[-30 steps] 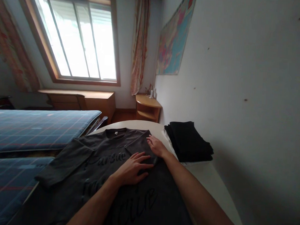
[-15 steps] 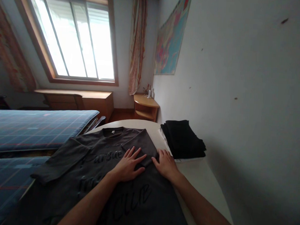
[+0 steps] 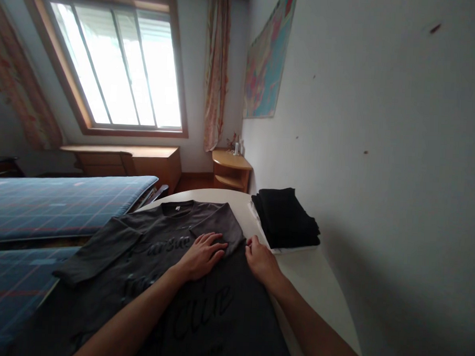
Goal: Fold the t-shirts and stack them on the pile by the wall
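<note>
The shirt (image 3: 208, 308) seems soft and light, best held by the sleeve edge (image 3: 237, 244), where the right hand (image 3: 262, 262) pinches cloth; the left hand's (image 3: 201, 258) fingers lie slightly spread.

Dark T-shirt (image 3: 159, 258): near hem cut off by lower edge; print (image 3: 203, 314) partly hidden under left forearm (image 3: 137, 310). Wall map (image 3: 266, 69): top cropped, details blurred. Far shelf items (image 3: 236, 148): possibly bottles, too small.

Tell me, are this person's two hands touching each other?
Apart. The head view shows a strip of dark shirt between the left hand and the right hand.
</note>
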Tool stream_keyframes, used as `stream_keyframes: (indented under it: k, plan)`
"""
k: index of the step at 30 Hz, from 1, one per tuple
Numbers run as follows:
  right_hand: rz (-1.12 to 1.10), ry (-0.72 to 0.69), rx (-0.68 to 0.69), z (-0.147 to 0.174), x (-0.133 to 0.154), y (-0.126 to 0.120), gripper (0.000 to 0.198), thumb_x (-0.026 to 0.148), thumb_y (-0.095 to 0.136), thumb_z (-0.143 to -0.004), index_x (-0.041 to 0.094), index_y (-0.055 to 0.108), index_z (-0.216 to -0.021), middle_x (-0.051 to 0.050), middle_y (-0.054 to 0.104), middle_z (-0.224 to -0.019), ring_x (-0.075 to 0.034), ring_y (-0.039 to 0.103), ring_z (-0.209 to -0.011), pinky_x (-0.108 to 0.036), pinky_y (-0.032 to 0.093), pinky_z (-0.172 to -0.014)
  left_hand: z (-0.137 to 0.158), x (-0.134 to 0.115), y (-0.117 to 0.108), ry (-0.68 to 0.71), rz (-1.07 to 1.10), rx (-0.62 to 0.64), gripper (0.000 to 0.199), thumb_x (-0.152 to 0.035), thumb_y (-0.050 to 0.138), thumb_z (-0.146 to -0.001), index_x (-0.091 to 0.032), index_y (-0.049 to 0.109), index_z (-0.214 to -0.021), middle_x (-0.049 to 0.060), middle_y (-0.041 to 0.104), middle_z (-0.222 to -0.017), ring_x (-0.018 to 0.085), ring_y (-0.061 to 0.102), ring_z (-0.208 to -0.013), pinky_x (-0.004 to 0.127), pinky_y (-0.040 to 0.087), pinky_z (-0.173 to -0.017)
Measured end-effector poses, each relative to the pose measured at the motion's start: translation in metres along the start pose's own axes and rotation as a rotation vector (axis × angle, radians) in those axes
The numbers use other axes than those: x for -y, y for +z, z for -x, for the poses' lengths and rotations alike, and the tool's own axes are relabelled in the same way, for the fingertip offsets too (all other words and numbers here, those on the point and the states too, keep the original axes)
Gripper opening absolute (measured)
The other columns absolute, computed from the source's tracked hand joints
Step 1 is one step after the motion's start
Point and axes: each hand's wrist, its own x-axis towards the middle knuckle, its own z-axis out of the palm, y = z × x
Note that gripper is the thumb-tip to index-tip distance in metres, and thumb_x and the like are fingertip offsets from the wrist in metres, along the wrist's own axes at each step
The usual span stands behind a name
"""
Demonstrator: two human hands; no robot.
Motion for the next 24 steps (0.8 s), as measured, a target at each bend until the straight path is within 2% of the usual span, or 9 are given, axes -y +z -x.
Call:
stream_keyframes:
  k: [3, 8, 10, 13, 17, 20, 24]
  plan:
    - [0.021, 0.020, -0.006, 0.002, 0.000, -0.001, 0.028, 0.023, 0.046, -0.096, 0.020, 0.053, -0.123, -0.010, 0.073, -0.101, -0.025, 0.071, -0.094, -0.030, 0.042, -0.072, -0.007, -0.008, -0.003, -0.028, -0.037, -0.056, 0.035, -0.038, 0.039, -0.103, -0.028, 0.069, -0.117, 0.004, 0.059, -0.137, 0.022, 0.050, -0.129, 0.039, 0.035, -0.112]
    - [0.066, 0.021, -0.016, 0.003, -0.001, -0.001, 0.033, 0.024, 0.046, -0.097, 0.018, 0.054, -0.128, -0.014, 0.073, -0.106, -0.026, 0.070, -0.099, -0.031, 0.046, -0.077, -0.036, -0.024, -0.003, -0.279, -0.127, -0.064, 0.032, -0.035, 0.042, -0.101, -0.020, 0.069, -0.091, 0.010, 0.068, -0.111, 0.024, 0.061, -0.110, 0.035, 0.045, -0.096]
    - [0.016, -0.019, -0.012, 0.004, -0.002, 0.000, 0.034, 0.024, 0.048, -0.097, 0.015, 0.055, -0.129, -0.015, 0.072, -0.112, -0.026, 0.068, -0.104, -0.031, 0.046, -0.084, -0.051, -0.028, -0.002, -0.316, -0.123, -0.054, 0.030, -0.033, 0.043, -0.100, -0.019, 0.068, -0.094, 0.011, 0.068, -0.107, 0.024, 0.063, -0.106, 0.032, 0.046, -0.090]
    - [-0.164, -0.114, -0.024, 0.006, -0.003, 0.000, 0.036, 0.019, 0.055, -0.091, 0.014, 0.056, -0.127, -0.013, 0.068, -0.121, -0.024, 0.065, -0.111, -0.030, 0.045, -0.093, -0.072, -0.032, -0.003, -0.363, -0.107, -0.019, 0.029, -0.036, 0.042, -0.099, -0.020, 0.064, -0.111, 0.010, 0.071, -0.106, 0.023, 0.068, -0.098, 0.030, 0.048, -0.083]
    - [-0.362, -0.263, -0.076, 0.015, 0.005, -0.005, 0.038, 0.008, 0.056, -0.082, 0.015, 0.061, -0.119, -0.010, 0.067, -0.120, -0.021, 0.062, -0.114, -0.028, 0.043, -0.100, -0.093, -0.037, -0.008, -0.457, -0.125, 0.013, 0.039, -0.046, 0.039, -0.099, -0.020, 0.062, -0.117, 0.015, 0.073, -0.104, 0.029, 0.070, -0.097, 0.037, 0.049, -0.082]
    - [-0.412, -0.406, -0.057, 0.027, 0.015, -0.010, 0.037, 0.006, 0.053, -0.080, 0.017, 0.065, -0.113, -0.008, 0.066, -0.117, -0.019, 0.062, -0.110, -0.027, 0.044, -0.099, -0.103, -0.039, -0.014, -0.513, -0.147, 0.016, 0.043, -0.051, 0.041, -0.096, -0.018, 0.064, -0.113, 0.017, 0.073, -0.106, 0.032, 0.070, -0.101, 0.038, 0.050, -0.082]
    - [-0.390, -0.495, 0.015, 0.039, 0.024, -0.012, 0.043, 0.006, 0.051, -0.079, 0.018, 0.068, -0.116, -0.009, 0.060, -0.128, -0.020, 0.062, -0.112, -0.028, 0.044, -0.102, -0.108, -0.042, -0.023, -0.537, -0.170, 0.018, 0.052, -0.057, 0.052, -0.090, -0.017, 0.059, -0.122, 0.017, 0.071, -0.113, 0.031, 0.068, -0.106, 0.037, 0.050, -0.083]
